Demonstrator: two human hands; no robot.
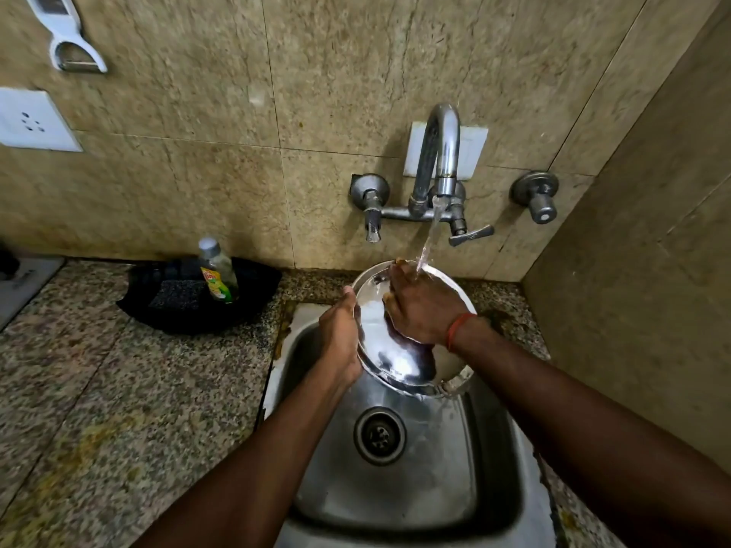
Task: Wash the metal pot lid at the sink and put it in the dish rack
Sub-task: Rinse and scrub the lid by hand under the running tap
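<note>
The round metal pot lid (389, 355) is held tilted over the steel sink (399, 488), under the water running from the wall tap (439, 152). My left hand (340, 338) grips the lid's left rim. My right hand (421, 308) lies flat on the lid's upper face, fingers spread toward the stream, which lands by my fingertips. A red thread circles my right wrist. No dish rack is in view.
A black tray (253, 294) on the granite counter left of the sink holds a dish soap bottle (219, 270) and a dark scrub pad (178, 294). Tap handles (540, 197) stick out from the tiled wall. A side wall stands close on the right.
</note>
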